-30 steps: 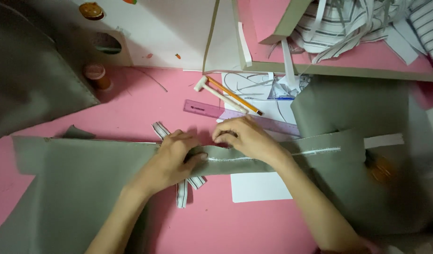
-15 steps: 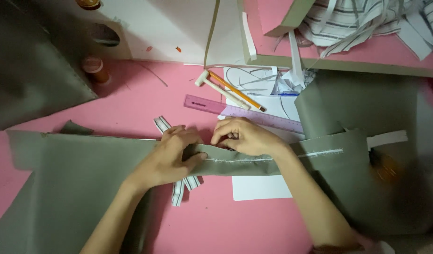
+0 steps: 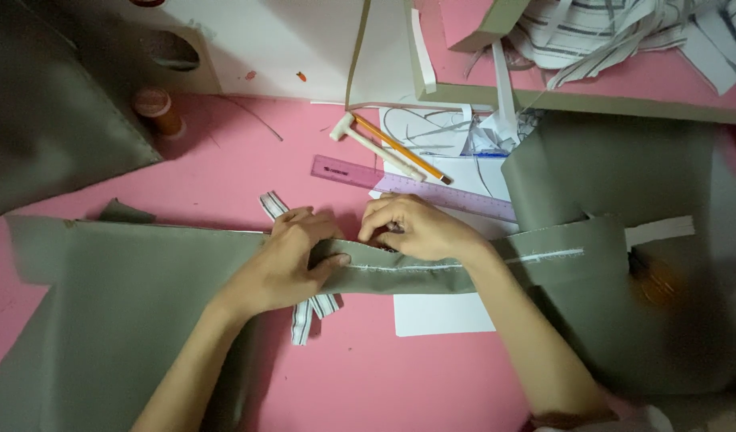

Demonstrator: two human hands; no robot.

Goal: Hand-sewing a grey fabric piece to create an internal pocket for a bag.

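A long piece of grey-green fabric (image 3: 128, 272) lies across a pink table (image 3: 384, 376), with a folded seam edge running left to right. My left hand (image 3: 284, 264) pinches that folded edge near its middle, thumb on top. My right hand (image 3: 416, 228) presses and grips the same edge just to the right, fingers curled over it. A white chalk or stitch line (image 3: 544, 258) runs along the seam further right. A striped ribbon strip (image 3: 308, 316) passes under the fabric below my left hand.
A purple ruler (image 3: 416, 186), an orange pencil (image 3: 400, 148) and a white-handled tool (image 3: 376, 148) lie behind my hands on paper sheets (image 3: 440, 308). An orange thread spool (image 3: 156, 110) stands at back left. Striped fabric scraps (image 3: 600, 32) pile at back right. More grey fabric (image 3: 624, 168) lies right.
Both hands have stayed on the folded fabric edge, with the fingers shifting slightly along it. The view has moved a little, so the table items sit higher in the picture.
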